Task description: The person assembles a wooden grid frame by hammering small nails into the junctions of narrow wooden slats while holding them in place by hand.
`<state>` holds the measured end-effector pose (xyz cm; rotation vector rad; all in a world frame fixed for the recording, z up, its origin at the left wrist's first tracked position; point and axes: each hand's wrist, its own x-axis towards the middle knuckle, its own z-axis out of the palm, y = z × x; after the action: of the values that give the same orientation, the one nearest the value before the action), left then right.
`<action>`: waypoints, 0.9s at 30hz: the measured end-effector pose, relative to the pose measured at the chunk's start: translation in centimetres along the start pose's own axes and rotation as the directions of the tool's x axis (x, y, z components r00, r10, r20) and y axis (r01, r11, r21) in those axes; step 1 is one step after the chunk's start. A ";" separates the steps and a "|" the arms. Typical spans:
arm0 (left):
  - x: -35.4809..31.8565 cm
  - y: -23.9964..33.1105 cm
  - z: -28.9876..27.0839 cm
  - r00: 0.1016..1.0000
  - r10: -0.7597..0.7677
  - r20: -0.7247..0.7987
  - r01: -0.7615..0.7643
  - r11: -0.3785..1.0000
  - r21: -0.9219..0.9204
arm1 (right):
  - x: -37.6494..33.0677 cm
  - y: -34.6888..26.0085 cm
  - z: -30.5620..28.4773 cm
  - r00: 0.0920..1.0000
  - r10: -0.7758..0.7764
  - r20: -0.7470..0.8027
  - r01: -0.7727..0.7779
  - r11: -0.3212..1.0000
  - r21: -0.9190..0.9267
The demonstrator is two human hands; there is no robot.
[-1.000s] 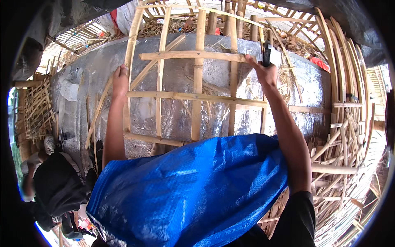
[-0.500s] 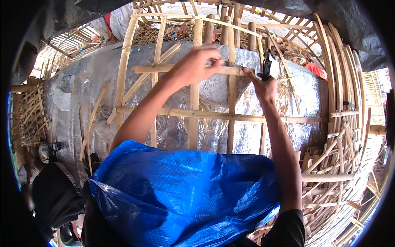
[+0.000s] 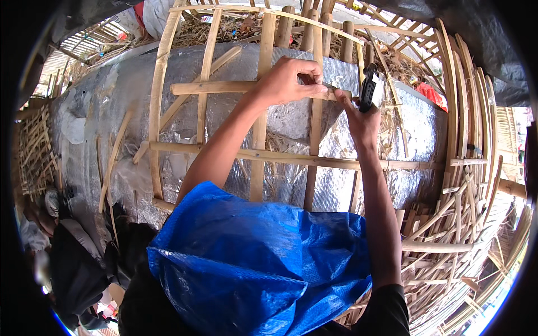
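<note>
A lattice of bamboo strips lies over silvery foil sheeting (image 3: 286,185). My left hand (image 3: 291,83) is at its upper crossbar (image 3: 213,87), thumb and fingertips pinched together. Whatever they hold is too small to make out. At the bar's right end is my right hand (image 3: 360,115), its thumb on or beside the bar. Its fingers are wrapped round a black hand tool (image 3: 367,89), standing upright; its exact kind does not show. Lower down runs a second crossbar (image 3: 280,158), which neither hand touches. Blue woven plastic sheeting (image 3: 252,252) covers my lap.
Upright bamboo slats (image 3: 459,101) stand on the right, above a heap of split strips (image 3: 443,263). Beyond the sheeting lie dry litter (image 3: 235,29) and bamboo posts (image 3: 347,42). Dark clothing of another person (image 3: 78,263) is at the lower left.
My left hand, blurred before, has moved right along the upper crossbar, closer to my right hand, and its fingers are now pinched. The right hand keeps the black tool at the bar's end.
</note>
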<state>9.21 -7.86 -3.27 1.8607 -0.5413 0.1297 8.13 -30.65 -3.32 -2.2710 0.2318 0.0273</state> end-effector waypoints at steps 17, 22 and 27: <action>-0.2 -1.4 0.2 0.994 0.105 0.004 -0.104 0.973 0.205 | 0.0 -0.9 -0.4 0.992 0.072 0.102 -0.076 0.997 0.035; -0.2 -0.7 -0.2 0.999 0.049 -0.003 -0.047 0.972 0.229 | 0.0 0.0 0.1 0.997 0.052 0.053 -0.057 0.994 0.093; -0.2 -0.6 0.0 1.000 -0.023 0.011 0.021 0.985 0.172 | 0.1 0.1 0.0 0.993 0.068 0.094 -0.077 0.992 0.097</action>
<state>9.23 -7.63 -3.83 2.0363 -0.5320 0.1533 8.20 -30.68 -3.39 -2.1547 0.2622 0.1536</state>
